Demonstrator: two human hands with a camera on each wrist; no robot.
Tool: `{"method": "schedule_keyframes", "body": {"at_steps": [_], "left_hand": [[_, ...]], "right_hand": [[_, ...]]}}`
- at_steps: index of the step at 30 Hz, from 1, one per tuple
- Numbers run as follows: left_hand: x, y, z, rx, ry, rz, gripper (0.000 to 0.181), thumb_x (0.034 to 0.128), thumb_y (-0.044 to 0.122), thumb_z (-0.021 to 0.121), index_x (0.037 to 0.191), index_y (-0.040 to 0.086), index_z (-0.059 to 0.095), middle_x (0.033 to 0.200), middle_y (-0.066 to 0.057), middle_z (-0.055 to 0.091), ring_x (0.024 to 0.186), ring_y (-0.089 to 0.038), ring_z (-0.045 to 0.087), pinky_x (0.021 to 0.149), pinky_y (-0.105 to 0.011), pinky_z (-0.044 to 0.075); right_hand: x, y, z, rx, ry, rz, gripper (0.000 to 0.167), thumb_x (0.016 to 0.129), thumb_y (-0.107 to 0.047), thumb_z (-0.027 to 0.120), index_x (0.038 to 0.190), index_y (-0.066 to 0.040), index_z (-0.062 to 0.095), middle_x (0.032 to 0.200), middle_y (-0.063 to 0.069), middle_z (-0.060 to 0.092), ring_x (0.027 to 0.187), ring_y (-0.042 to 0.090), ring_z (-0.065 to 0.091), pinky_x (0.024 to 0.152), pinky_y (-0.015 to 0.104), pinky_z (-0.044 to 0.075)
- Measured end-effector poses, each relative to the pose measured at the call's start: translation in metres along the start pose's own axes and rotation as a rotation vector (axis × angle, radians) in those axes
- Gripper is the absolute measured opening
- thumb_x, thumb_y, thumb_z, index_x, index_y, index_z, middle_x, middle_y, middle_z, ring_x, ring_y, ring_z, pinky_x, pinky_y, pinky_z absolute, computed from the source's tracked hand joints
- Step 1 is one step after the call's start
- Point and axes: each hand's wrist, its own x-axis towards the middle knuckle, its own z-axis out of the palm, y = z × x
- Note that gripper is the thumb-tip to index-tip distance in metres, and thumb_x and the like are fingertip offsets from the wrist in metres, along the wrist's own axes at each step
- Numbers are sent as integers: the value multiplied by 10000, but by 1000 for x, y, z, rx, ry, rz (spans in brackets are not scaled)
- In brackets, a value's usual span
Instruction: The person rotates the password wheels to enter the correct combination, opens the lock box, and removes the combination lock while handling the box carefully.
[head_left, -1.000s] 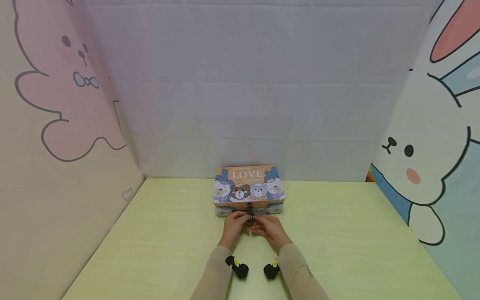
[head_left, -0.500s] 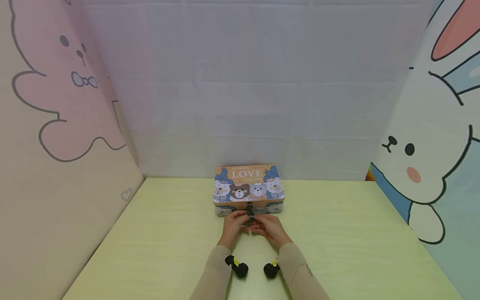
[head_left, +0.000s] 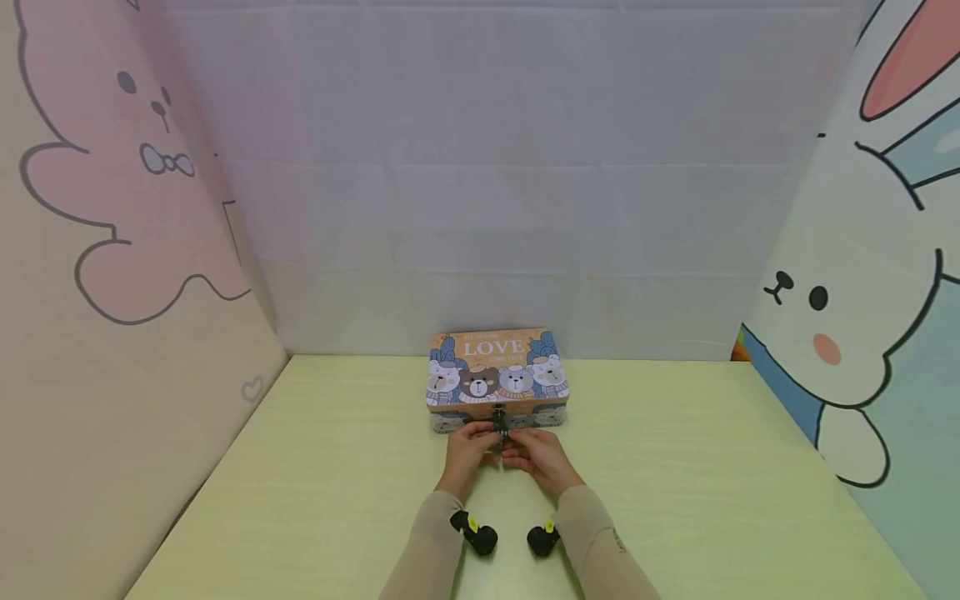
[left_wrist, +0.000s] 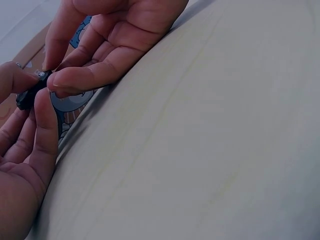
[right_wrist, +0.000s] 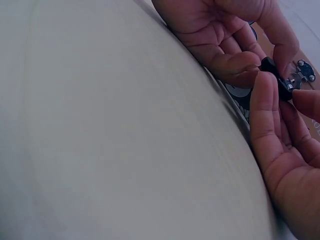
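A small black padlock (head_left: pixel 501 428) hangs at the front latch (right_wrist: pixel 304 71) of a tin box (head_left: pixel 495 346) printed with bears and the word LOVE. In the right wrist view its metal shackle shows by the latch. My left hand (head_left: pixel 465 457) pinches the padlock from the left. From the right, my right hand (head_left: pixel 542 458) grips it too, with its fingertips close to the left hand's. The left wrist view also shows the padlock (left_wrist: pixel 33 92) between both sets of fingers. Fingers cover part of its body. The box lid is down.
The box stands near the back of a pale yellow-green table (head_left: pixel 337 467). A white cloth wall (head_left: pixel 487 192) rises behind. Cartoon-printed panels (head_left: pixel 150 208) flank both sides. Black wrist cameras (head_left: pixel 480 537) hang at the sleeves.
Both hands stay at the padlock and the box keeps its place. Only the head view has shifted very slightly.
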Motion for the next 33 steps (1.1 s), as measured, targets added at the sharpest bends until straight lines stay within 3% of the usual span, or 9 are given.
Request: {"method": "schedule_keyframes", "body": {"at_steps": [14, 33], "left_hand": [[-1, -1, 1, 24, 24, 27, 268, 836, -72, 695, 1063, -196, 629, 861, -146, 723, 616, -137, 658, 548, -272, 591], [-4, 2, 6, 33, 59, 30, 249, 850, -48, 691, 1039, -200, 634, 819, -102, 715, 611, -150, 657, 521, -256, 578]], "right_hand": [[1, 2, 0, -4, 12, -6, 158, 1008, -11, 505, 1014, 94, 624, 779, 88, 653, 670, 136, 667, 650, 261, 602], [1, 3, -2, 13, -13, -21, 134, 1001, -2, 512, 962, 54, 627, 759, 78, 656, 654, 117, 656, 645, 238, 596]]}}
